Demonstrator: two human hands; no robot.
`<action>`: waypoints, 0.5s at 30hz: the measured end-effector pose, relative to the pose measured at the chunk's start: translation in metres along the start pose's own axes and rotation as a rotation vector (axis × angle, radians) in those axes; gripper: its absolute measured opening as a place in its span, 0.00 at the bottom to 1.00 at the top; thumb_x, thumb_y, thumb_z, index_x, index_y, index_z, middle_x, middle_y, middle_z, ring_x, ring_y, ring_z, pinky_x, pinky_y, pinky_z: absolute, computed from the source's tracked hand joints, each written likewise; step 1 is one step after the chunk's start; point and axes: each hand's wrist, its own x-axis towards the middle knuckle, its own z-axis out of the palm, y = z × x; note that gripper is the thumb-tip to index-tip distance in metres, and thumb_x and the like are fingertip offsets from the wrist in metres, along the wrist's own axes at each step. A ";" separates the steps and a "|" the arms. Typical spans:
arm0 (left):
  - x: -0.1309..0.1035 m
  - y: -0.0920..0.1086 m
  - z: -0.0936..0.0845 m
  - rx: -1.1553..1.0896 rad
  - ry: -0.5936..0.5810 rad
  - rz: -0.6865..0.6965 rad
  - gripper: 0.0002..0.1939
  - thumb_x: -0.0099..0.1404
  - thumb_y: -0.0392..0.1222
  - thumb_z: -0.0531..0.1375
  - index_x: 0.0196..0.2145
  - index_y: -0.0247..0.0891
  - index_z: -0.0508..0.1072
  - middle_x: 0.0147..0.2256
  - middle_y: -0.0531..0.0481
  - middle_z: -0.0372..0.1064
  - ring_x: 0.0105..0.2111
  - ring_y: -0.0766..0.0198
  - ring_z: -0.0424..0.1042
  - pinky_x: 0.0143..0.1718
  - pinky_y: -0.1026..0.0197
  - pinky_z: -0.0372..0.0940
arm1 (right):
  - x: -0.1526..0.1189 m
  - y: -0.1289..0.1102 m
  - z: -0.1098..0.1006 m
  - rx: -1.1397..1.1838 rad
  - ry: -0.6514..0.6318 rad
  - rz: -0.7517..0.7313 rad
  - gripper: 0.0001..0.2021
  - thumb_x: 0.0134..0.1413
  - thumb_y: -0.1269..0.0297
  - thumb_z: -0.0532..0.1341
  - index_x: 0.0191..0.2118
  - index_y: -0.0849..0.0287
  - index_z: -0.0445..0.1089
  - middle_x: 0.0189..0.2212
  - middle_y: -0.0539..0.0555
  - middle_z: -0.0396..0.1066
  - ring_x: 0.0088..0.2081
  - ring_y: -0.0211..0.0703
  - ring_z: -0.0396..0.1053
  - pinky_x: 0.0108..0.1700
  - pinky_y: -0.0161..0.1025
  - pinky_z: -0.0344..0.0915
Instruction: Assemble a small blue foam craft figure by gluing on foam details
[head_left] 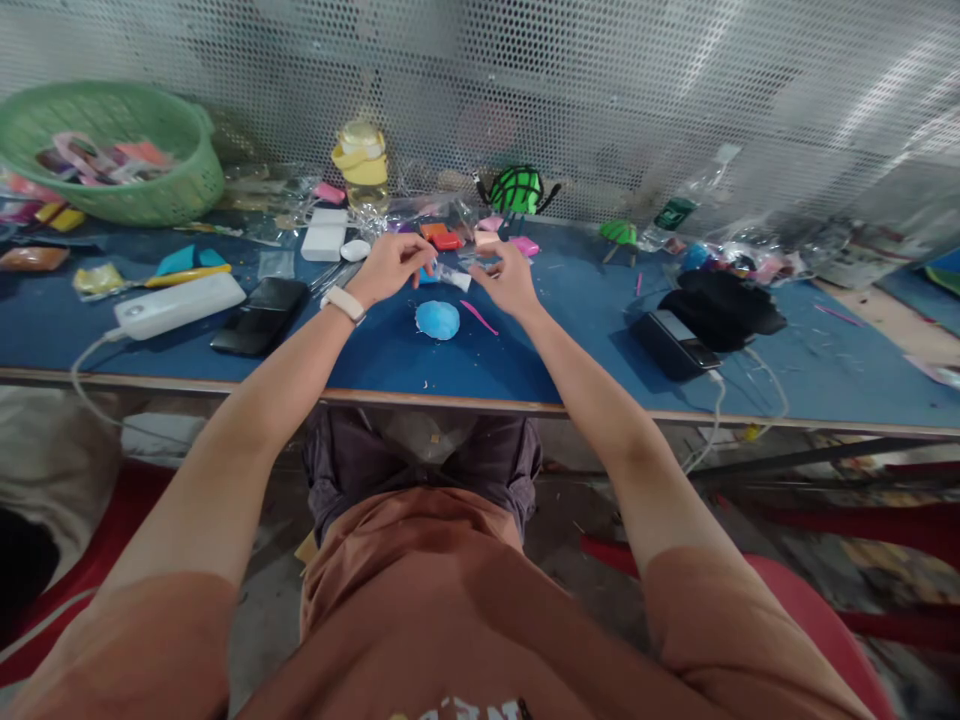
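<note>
My left hand [394, 268] is closed in a pinch, with a small bit of blue modelling clay at its fingertips. My right hand [510, 280] is curved, thumb and forefinger apart, beside a small white and clear packet [455, 279]; whether it touches the packet is hard to tell. Below the hands, a rounded light-blue clay piece [437, 320] lies on the blue table [375, 365]. A thin pink modelling tool [479, 317] rests to its right. Behind the hands are red clay [448, 241] and pink clay [524, 246].
At the left are a green basket [180, 180], a white power bank [180, 305] and a black phone [260, 316]. A yellow-lidded bottle [361, 165] and green turtle-like figure [517, 190] stand behind. To the right are a black device [667, 345] with cables and a plastic bottle [679, 212].
</note>
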 end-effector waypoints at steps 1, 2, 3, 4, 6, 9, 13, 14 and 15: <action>0.000 0.002 0.002 -0.011 0.006 0.000 0.26 0.84 0.69 0.64 0.44 0.42 0.80 0.37 0.42 0.85 0.25 0.63 0.77 0.37 0.55 0.81 | -0.001 -0.008 -0.001 -0.004 -0.002 -0.042 0.38 0.64 0.21 0.71 0.59 0.50 0.81 0.61 0.64 0.82 0.50 0.58 0.86 0.53 0.60 0.90; 0.001 0.004 0.005 -0.022 0.008 0.001 0.27 0.84 0.69 0.64 0.44 0.41 0.80 0.38 0.42 0.85 0.27 0.63 0.79 0.37 0.56 0.81 | -0.002 -0.017 -0.001 0.002 -0.014 -0.075 0.38 0.64 0.19 0.70 0.60 0.48 0.80 0.62 0.63 0.82 0.47 0.55 0.86 0.52 0.59 0.90; 0.001 0.005 0.009 -0.031 0.007 0.004 0.27 0.85 0.70 0.63 0.45 0.41 0.80 0.39 0.41 0.85 0.29 0.61 0.81 0.39 0.55 0.82 | -0.004 -0.025 -0.001 0.010 -0.035 -0.105 0.38 0.65 0.19 0.69 0.62 0.47 0.80 0.63 0.61 0.81 0.47 0.54 0.86 0.53 0.57 0.90; 0.002 0.006 0.012 -0.038 0.007 0.013 0.27 0.86 0.70 0.62 0.46 0.41 0.80 0.40 0.41 0.85 0.32 0.60 0.83 0.42 0.54 0.82 | -0.005 -0.033 0.001 0.017 -0.057 -0.132 0.37 0.67 0.20 0.69 0.63 0.46 0.80 0.62 0.60 0.82 0.47 0.53 0.85 0.53 0.55 0.89; 0.005 0.006 0.019 -0.042 0.019 0.040 0.28 0.87 0.70 0.60 0.50 0.41 0.79 0.43 0.41 0.84 0.39 0.56 0.86 0.47 0.50 0.84 | -0.007 -0.042 0.005 0.008 -0.058 -0.187 0.35 0.71 0.23 0.67 0.65 0.46 0.79 0.60 0.59 0.82 0.49 0.53 0.86 0.55 0.55 0.89; 0.008 0.003 0.028 -0.059 0.037 0.056 0.28 0.86 0.71 0.61 0.55 0.43 0.77 0.46 0.44 0.82 0.43 0.54 0.87 0.51 0.49 0.84 | -0.009 -0.046 0.009 -0.042 -0.021 -0.249 0.31 0.75 0.27 0.67 0.62 0.48 0.81 0.57 0.59 0.83 0.51 0.56 0.85 0.58 0.59 0.88; 0.008 0.000 0.034 -0.105 0.007 0.025 0.27 0.85 0.72 0.62 0.57 0.45 0.75 0.44 0.45 0.80 0.44 0.53 0.87 0.52 0.46 0.84 | -0.011 -0.052 0.008 -0.094 0.006 -0.261 0.26 0.79 0.32 0.66 0.60 0.49 0.85 0.53 0.59 0.85 0.55 0.59 0.85 0.62 0.61 0.86; 0.007 0.001 0.035 -0.112 0.002 0.013 0.27 0.85 0.72 0.62 0.57 0.45 0.75 0.44 0.45 0.80 0.45 0.52 0.87 0.52 0.45 0.84 | -0.012 -0.056 0.007 -0.104 0.006 -0.252 0.25 0.79 0.33 0.66 0.60 0.48 0.86 0.53 0.59 0.85 0.56 0.60 0.84 0.63 0.62 0.86; 0.007 0.002 0.036 -0.119 -0.004 -0.003 0.26 0.85 0.72 0.62 0.58 0.45 0.75 0.45 0.45 0.81 0.46 0.51 0.87 0.53 0.44 0.84 | -0.013 -0.061 0.005 -0.113 -0.003 -0.234 0.24 0.79 0.34 0.66 0.60 0.46 0.86 0.54 0.59 0.85 0.58 0.61 0.84 0.65 0.64 0.85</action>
